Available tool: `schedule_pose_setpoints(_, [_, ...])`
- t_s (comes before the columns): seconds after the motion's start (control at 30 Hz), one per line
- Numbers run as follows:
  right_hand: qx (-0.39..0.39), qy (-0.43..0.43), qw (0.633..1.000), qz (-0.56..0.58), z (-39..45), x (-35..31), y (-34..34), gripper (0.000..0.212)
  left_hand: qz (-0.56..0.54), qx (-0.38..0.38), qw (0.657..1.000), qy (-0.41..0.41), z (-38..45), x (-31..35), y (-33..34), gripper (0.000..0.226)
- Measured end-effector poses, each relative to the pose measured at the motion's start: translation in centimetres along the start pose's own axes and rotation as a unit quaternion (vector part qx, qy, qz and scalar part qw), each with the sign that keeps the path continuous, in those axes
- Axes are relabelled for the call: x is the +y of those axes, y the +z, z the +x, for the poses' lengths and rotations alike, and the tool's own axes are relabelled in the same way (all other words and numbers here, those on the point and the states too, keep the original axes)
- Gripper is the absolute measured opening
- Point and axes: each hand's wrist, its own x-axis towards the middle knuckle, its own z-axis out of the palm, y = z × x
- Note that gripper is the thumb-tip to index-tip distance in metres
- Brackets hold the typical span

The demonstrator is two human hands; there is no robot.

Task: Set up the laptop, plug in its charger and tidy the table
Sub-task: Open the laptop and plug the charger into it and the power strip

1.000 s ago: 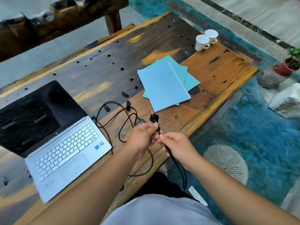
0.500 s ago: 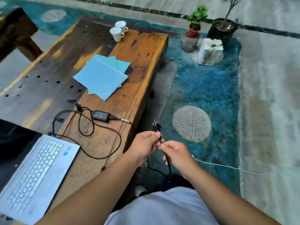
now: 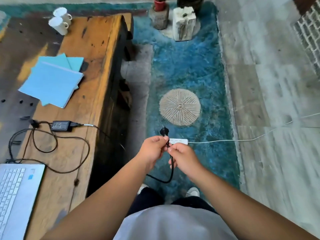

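Head view, looking down past a grey shirt: both hands are out in front over the blue floor, to the right of the wooden worktop (image 3: pixel 97 70). The left hand (image 3: pixel 153 150) and the right hand (image 3: pixel 184 157) each have their fingers curled narrow around the black charger cable (image 3: pixel 171 168), pinching it just below the plug (image 3: pixel 164 132). The plug is small, black and round-headed, and it points up and away from the person; its prongs are too blurred to make out. Below the hands the cable hangs in a loop and runs back toward the worktop's dark side.

Just beyond the hands, a white power strip (image 3: pixel 179 141) lies on the floor, partly hidden by the right hand, with its pale cord (image 3: pixel 242 139) trailing off to the right. The plug is near the strip but not in it.

On the worktop the black charger brick (image 3: pixel 60 125) lies flat near the edge, with thin black wire looped around it and leading to the silver laptop (image 3: pixel 19 196), which sits at the near left corner with its white keys showing. Further back lie blue notebooks (image 3: pixel 52 82) in a loose stack, and two white cups (image 3: pixel 59 20) stand side by side at the far end.
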Motion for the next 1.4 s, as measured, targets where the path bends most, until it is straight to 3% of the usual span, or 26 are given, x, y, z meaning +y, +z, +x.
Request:
schedule_pose_setpoints(0.3, [0.065,0.078,0.994,0.042,7.1,6.8,-0.6,0.022,-0.038,-0.009,0.995,-0.087,9.1,-5.3,3.1,0.026])
schedule_pose_setpoints(0.47, [0.091,0.125,0.987,0.051,16.1,13.0,0.6,0.015,-0.065,0.022,0.991,-0.117,20.3,-11.1,2.7,0.025])
schedule_pose_setpoints(0.67, [0.104,0.191,0.969,0.115,28.6,24.7,2.3,0.022,0.02,-0.011,0.991,-0.129,35.3,-22.0,0.8,0.03])
schedule_pose_setpoints(0.8, [0.078,0.218,0.959,0.163,36.1,32.8,3.7,0.023,-0.017,-0.036,0.988,-0.147,43.8,-29.1,-0.6,0.027])
schedule_pose_setpoints(1.07, [0.055,0.233,0.948,0.211,48.0,44.8,4.4,0.021,-0.047,-0.012,0.974,-0.22,56.4,-38.3,-0.6,0.026])
schedule_pose_setpoints(1.3, [-0.027,0.214,0.971,0.102,53.5,49.4,3.3,0.029,0.034,-0.017,0.974,-0.222,62.0,-41.7,-1.2,0.026])
schedule_pose_setpoints(1.4, [-0.087,0.202,0.975,0.004,55.1,50.3,2.6,0.032,0.08,-0.007,0.977,-0.199,62.9,-42.6,-1.5,0.025])
